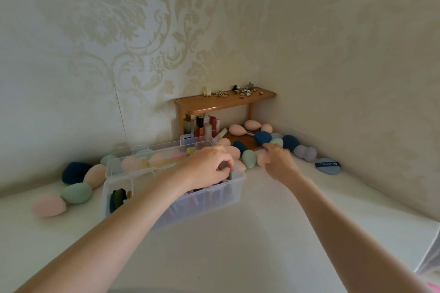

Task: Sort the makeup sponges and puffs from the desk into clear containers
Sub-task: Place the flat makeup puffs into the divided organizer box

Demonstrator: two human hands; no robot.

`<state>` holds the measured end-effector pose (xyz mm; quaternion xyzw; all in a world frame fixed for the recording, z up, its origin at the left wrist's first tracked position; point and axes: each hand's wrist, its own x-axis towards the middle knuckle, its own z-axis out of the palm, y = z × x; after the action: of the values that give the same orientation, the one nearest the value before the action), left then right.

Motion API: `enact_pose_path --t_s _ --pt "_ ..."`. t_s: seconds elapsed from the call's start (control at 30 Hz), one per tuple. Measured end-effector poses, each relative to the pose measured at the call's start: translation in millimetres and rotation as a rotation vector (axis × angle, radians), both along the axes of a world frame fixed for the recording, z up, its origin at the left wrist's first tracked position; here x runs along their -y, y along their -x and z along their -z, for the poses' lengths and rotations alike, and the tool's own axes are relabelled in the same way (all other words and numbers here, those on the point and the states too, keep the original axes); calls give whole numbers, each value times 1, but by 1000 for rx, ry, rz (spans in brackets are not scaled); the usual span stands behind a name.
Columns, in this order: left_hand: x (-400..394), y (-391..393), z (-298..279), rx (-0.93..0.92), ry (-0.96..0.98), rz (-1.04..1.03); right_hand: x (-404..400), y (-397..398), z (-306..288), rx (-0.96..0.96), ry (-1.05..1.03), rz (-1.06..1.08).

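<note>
A clear container with dividers stands on the white desk, and a second clear container holding pale pink sponges sits behind it. My left hand reaches over the front container's far right corner, fingers curled at its rim; what they hold is hidden. My right hand is closed on a pink sponge just right of the container. More sponges lie around: a green one, dark blue ones, pink ones, a lilac one and a blue puff.
Left of the containers lie a dark blue sponge, a peach one, a green one and a pink one. A small wooden shelf in the corner carries hair clips, with cosmetics bottles beneath. Walls close in behind and on the right.
</note>
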<state>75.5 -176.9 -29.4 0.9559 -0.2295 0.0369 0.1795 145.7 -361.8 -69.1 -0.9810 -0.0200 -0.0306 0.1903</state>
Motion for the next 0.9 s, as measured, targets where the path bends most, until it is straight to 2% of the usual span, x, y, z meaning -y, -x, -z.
enact_pose_path --t_s 0.2,0.3,0.4,0.47,0.53,0.6,0.8,0.9 --pt "5 -4 3 23 -6 -45 16 2 4 141 11 88" --pt "6 -4 4 30 3 -59 28 4 4 158 90 175" --pt "8 -5 7 57 -5 -71 46 7 7 28 181 360" --pt "9 -6 8 72 -11 -80 56 11 11 -102 192 411" --pt "10 -6 9 80 -24 -89 60 14 16 -146 182 396" --pt "10 -6 9 78 -28 -91 61 16 20 -112 190 380" --pt "8 -3 6 41 -1 -80 70 15 21 -64 346 387" --pt "7 -2 6 31 11 -81 62 17 12 44 358 343"
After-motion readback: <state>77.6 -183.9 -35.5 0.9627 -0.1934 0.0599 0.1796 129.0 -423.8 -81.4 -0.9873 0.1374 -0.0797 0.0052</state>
